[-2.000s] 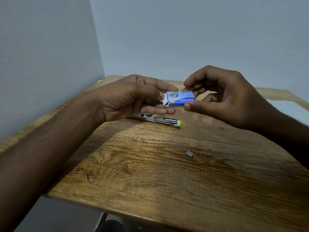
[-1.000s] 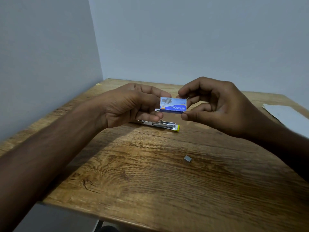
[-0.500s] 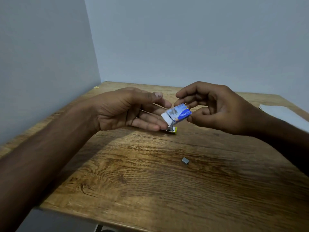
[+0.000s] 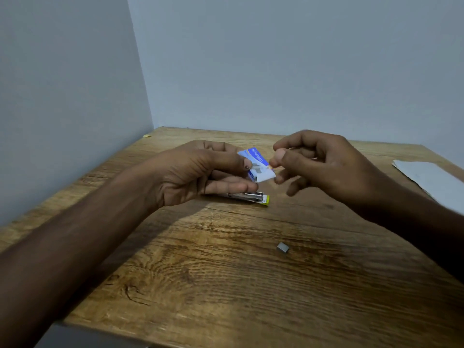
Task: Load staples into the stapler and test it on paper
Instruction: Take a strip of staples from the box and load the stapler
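My left hand (image 4: 200, 172) grips the small blue cardboard staple box (image 4: 256, 163); my right hand (image 4: 324, 167) pinches its edge.

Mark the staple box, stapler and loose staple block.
staple box (image 4: 259, 170): head view, white printed face.
stapler (image 4: 248, 196): head view, bare metal magazine.
loose staple block (image 4: 283, 247): head view, grey top face.

Single head cam, wide-angle, looks fwd and down, close over table (image 4: 226, 285) toward corner walls.
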